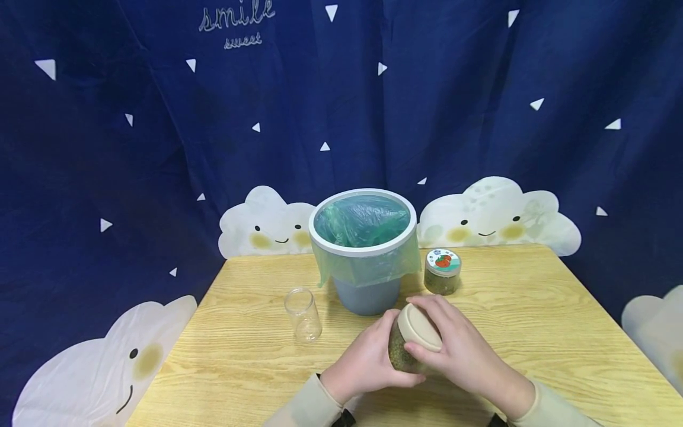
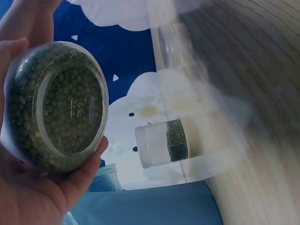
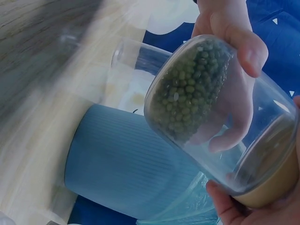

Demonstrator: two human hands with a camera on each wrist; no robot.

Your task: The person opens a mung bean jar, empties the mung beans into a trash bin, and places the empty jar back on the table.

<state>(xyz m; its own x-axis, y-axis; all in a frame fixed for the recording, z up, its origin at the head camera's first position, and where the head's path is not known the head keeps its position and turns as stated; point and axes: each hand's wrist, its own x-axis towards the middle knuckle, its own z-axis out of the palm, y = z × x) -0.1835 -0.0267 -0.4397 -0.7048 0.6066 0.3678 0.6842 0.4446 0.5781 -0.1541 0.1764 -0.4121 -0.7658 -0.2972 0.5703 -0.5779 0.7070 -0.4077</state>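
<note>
A person holds a clear, rounded jar up over the front part of the table, a bit to the right of the bucket. The left hand is wrapped around the side of the jar and grips it. The right hand holds the round beige lid, with the thumb on one side and fingers on the other. The lid sits on the top of the jar. The jar is tipped, and its round bottom shows in the left wrist view. Lots of little green beans lie inside, down at the bottom end. Behind the hands stands a gray-blue bucket with a white ring around its top. A thin green plastic bag lines it and hangs over the edge. Left of the bucket is a see-through cup. Just to the right of the bucket stands a small clear jar with a red fruit picture on its lid, and it has green beans in it too. They all stand on a light wooden table. Behind it hangs a dark blue curtain with white triangles and smiling clouds.
</note>
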